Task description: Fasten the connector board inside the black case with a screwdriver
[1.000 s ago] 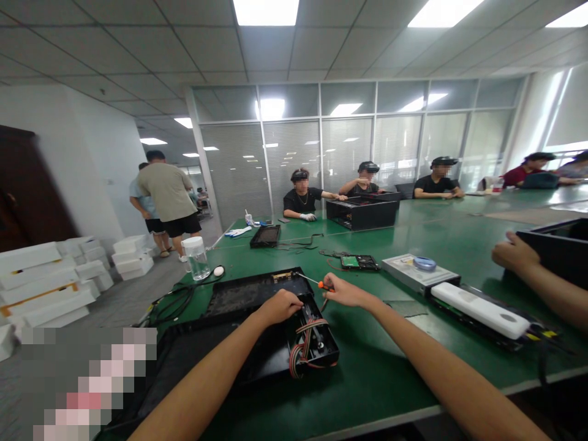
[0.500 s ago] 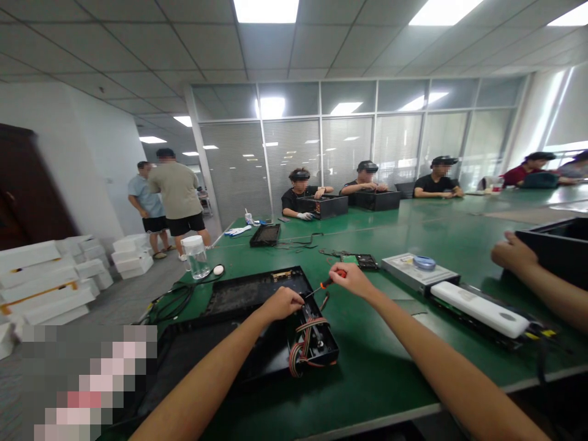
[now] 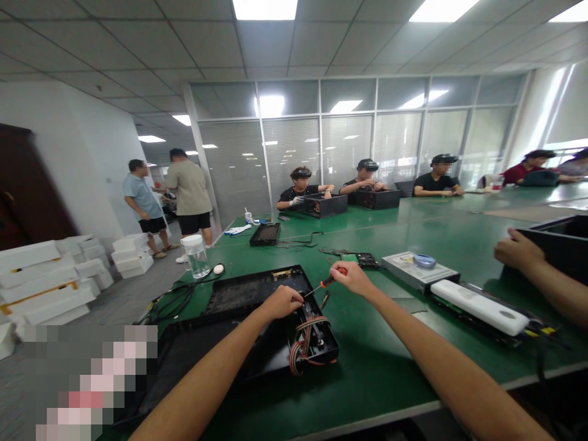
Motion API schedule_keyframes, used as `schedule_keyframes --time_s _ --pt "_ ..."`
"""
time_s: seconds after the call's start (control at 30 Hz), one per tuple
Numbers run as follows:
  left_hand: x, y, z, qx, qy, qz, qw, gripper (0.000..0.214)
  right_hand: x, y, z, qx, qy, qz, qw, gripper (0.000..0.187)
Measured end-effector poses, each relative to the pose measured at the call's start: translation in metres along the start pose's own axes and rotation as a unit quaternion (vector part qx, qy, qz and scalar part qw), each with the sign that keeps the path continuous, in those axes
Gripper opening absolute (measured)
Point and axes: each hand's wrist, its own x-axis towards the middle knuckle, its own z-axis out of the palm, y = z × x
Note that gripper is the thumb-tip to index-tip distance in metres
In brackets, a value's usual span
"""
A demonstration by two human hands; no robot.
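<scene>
My right hand (image 3: pixel 353 278) is closed around the red and black handle of a screwdriver (image 3: pixel 327 282). Its thin shaft points left and down, and the tip ends by the fingers of my left hand (image 3: pixel 283 301). Those left fingers are pinched together over the inner edge of a black metal case (image 3: pixel 271 355); what they hold, if anything, is hidden. Striped ribbon wires (image 3: pixel 301 349) are bundled at the case's right end, below my hands. A second black panel (image 3: pixel 257 291) lies just behind, with a brass-coloured strip near its far edge.
A lidded clear jug (image 3: pixel 196 260) stands left beside coiled black cables (image 3: pixel 172 300). To the right lie a silver drive box (image 3: pixel 416 272) and a long white part (image 3: pixel 478 306). A co-worker's hand (image 3: pixel 519 254) rests at a black case on the far right. Other people sit across the green table.
My hands and the screwdriver stay in nearly the same place. In the background, two standing people have shifted apart, and the co-worker opposite has raised a gloved hand to the black case.
</scene>
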Motion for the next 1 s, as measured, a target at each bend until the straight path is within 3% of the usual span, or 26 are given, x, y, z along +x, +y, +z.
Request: schedule_keyframes --time_s 0.23,0.5,0.6,0.8,0.93,1.0 --pt "0.000 -0.001 0.000 -0.002 0.000 0.001 1.000 0.021 -0.001 -0.006 0.003 -0.022 -0.014 -0.020 0.999 0.025" --pt "0.001 -0.001 0.000 -0.001 -0.005 0.002 1.000 0.021 0.004 -0.035 -0.003 -0.177 -0.059 -0.046 0.981 0.027" --pt "0.002 0.001 0.001 -0.001 -0.004 -0.006 1.000 0.021 0.013 -0.057 -0.011 -0.243 -0.106 -0.052 0.963 0.030" --pt "0.007 0.005 0.006 0.004 -0.002 -0.014 1.000 0.019 0.040 -0.102 -0.010 -0.253 -0.273 -0.091 0.924 0.034" --pt "0.008 0.005 0.008 0.001 -0.004 -0.010 1.000 0.018 0.062 -0.117 0.004 -0.329 -0.228 -0.060 0.914 0.043" --pt "0.008 0.004 0.008 -0.006 -0.003 -0.009 1.000 0.017 0.072 -0.117 0.010 -0.309 -0.255 -0.062 0.914 0.041"
